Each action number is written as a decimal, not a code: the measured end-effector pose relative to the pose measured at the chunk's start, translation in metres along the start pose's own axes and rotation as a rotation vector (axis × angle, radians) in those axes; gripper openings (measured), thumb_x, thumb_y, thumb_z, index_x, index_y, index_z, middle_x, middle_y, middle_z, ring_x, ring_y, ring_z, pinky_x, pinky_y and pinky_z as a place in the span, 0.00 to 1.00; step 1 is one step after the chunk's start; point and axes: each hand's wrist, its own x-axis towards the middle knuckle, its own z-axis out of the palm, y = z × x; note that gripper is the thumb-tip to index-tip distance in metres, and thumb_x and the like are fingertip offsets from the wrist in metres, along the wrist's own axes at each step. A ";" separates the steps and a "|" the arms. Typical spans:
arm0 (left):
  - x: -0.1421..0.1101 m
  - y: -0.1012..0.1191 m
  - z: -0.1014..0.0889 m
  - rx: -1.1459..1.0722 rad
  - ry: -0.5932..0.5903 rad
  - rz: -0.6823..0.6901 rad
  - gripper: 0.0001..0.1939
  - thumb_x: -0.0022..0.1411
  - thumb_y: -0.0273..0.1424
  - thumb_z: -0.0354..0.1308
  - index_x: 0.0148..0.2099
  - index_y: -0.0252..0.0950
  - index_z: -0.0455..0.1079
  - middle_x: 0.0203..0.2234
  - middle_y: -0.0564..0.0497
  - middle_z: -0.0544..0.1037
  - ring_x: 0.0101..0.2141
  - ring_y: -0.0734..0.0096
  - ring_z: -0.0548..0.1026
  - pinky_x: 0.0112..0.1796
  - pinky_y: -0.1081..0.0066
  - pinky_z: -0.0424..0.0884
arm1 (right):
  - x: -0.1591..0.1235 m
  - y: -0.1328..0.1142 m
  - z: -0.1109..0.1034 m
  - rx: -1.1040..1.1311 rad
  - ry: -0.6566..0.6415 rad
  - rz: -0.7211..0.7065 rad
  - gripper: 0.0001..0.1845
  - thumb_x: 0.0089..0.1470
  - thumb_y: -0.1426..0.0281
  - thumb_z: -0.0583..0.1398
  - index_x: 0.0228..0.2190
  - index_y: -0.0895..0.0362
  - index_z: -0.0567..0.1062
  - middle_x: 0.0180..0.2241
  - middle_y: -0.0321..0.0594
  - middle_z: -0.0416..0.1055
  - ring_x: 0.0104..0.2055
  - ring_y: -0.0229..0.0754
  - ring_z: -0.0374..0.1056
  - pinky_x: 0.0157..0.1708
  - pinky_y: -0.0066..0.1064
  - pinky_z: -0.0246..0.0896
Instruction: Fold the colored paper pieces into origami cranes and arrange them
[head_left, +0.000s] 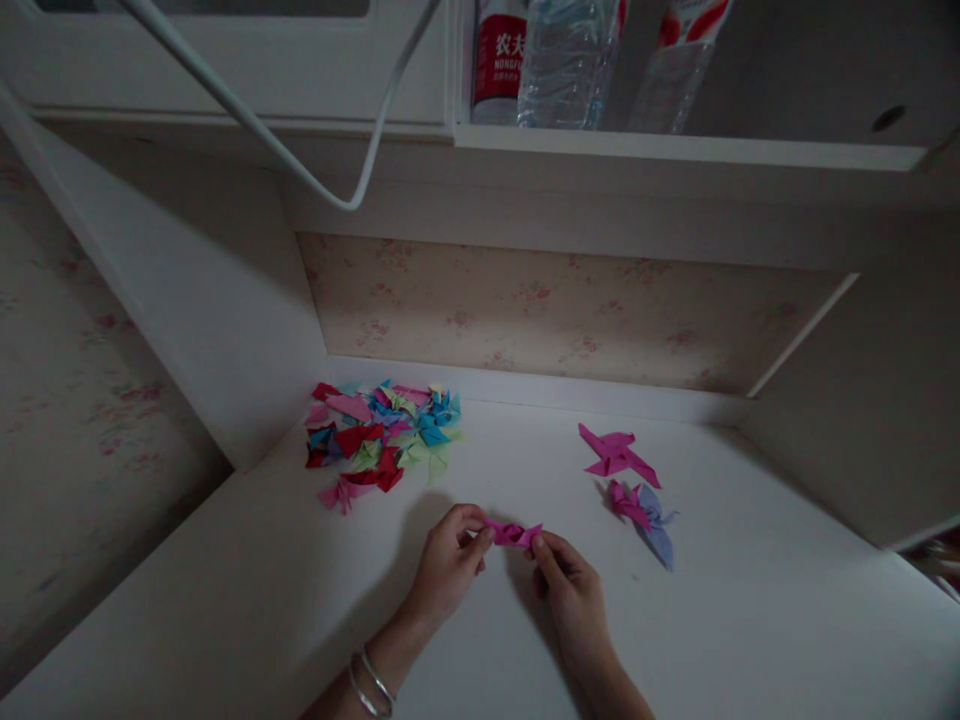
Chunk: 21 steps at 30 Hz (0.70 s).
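A small folded piece of magenta origami paper (pixel 513 534) is stretched between my two hands above the white desk. My left hand (pixel 452 553) pinches its left end between thumb and fingers. At its right end, my right hand (pixel 567 588) grips it the same way. The paper's middle bulges with small folds. Off to the right lie a flat magenta origami pinwheel shape (pixel 616 454), a smaller magenta folded piece (pixel 627 503) and a lavender folded piece (pixel 655 530) touching it. A heap of colourful origami pieces (pixel 375 435) sits at the back left.
The white desk (pixel 720 640) ends at a back panel with flowered paper (pixel 525 305). Overhead, a shelf (pixel 675 148) holds plastic bottles (pixel 566 65). A white cable (pixel 300 165) hangs down in front of the cabinet. Side panels close in both sides.
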 end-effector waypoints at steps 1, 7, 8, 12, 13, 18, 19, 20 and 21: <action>0.000 0.000 0.000 0.003 0.001 -0.002 0.14 0.58 0.38 0.58 0.41 0.34 0.63 0.30 0.51 0.73 0.18 0.80 0.67 0.18 0.78 0.61 | 0.000 0.000 0.000 -0.007 -0.004 -0.002 0.23 0.50 0.52 0.60 0.34 0.61 0.76 0.16 0.31 0.58 0.19 0.33 0.53 0.19 0.25 0.46; 0.000 -0.002 0.001 0.030 0.012 0.004 0.13 0.58 0.37 0.57 0.41 0.34 0.63 0.30 0.51 0.73 0.19 0.80 0.67 0.19 0.78 0.61 | 0.001 0.002 -0.002 -0.042 0.006 -0.007 0.23 0.52 0.52 0.59 0.35 0.61 0.76 0.16 0.31 0.58 0.19 0.33 0.53 0.20 0.25 0.47; 0.000 -0.003 0.001 0.034 0.011 0.005 0.13 0.58 0.37 0.57 0.41 0.34 0.63 0.30 0.51 0.73 0.19 0.80 0.67 0.19 0.78 0.61 | 0.001 0.003 -0.002 -0.044 0.007 -0.009 0.23 0.52 0.52 0.59 0.35 0.60 0.76 0.16 0.31 0.58 0.19 0.34 0.54 0.20 0.25 0.47; 0.000 -0.004 0.000 0.037 0.012 0.007 0.13 0.59 0.38 0.57 0.41 0.34 0.64 0.29 0.51 0.73 0.19 0.80 0.67 0.19 0.78 0.61 | 0.002 0.005 -0.002 -0.024 0.020 -0.010 0.23 0.51 0.52 0.60 0.35 0.60 0.76 0.16 0.31 0.58 0.19 0.33 0.53 0.19 0.25 0.47; 0.000 -0.004 0.000 0.037 0.013 0.009 0.14 0.59 0.38 0.57 0.41 0.34 0.64 0.29 0.51 0.73 0.19 0.80 0.67 0.19 0.78 0.61 | 0.002 0.005 -0.002 -0.015 0.023 -0.008 0.23 0.50 0.52 0.60 0.35 0.60 0.76 0.16 0.31 0.58 0.19 0.33 0.53 0.19 0.25 0.47; 0.000 -0.003 0.000 0.039 0.012 0.007 0.14 0.58 0.39 0.58 0.40 0.34 0.64 0.29 0.51 0.73 0.19 0.80 0.67 0.19 0.78 0.61 | 0.002 0.004 -0.001 -0.005 0.025 0.008 0.23 0.50 0.52 0.60 0.35 0.60 0.76 0.15 0.31 0.57 0.18 0.33 0.52 0.18 0.25 0.46; 0.000 -0.003 0.001 0.040 0.007 0.001 0.14 0.58 0.39 0.58 0.41 0.34 0.64 0.29 0.51 0.73 0.19 0.80 0.67 0.19 0.78 0.61 | 0.002 0.004 -0.001 -0.013 0.024 0.007 0.23 0.50 0.52 0.60 0.35 0.60 0.76 0.15 0.31 0.58 0.18 0.33 0.53 0.18 0.25 0.47; 0.000 -0.003 0.001 0.040 0.002 -0.008 0.15 0.58 0.39 0.58 0.41 0.33 0.64 0.30 0.50 0.74 0.19 0.80 0.67 0.18 0.78 0.61 | 0.003 0.003 -0.001 -0.021 0.022 0.003 0.23 0.50 0.52 0.60 0.35 0.60 0.76 0.15 0.31 0.58 0.19 0.33 0.53 0.19 0.25 0.47; 0.000 -0.004 0.001 0.039 -0.004 -0.019 0.15 0.58 0.39 0.58 0.41 0.33 0.64 0.31 0.49 0.74 0.19 0.80 0.67 0.18 0.78 0.61 | 0.003 0.003 -0.002 -0.029 0.021 -0.001 0.23 0.50 0.52 0.60 0.34 0.60 0.76 0.15 0.31 0.59 0.19 0.33 0.53 0.19 0.25 0.48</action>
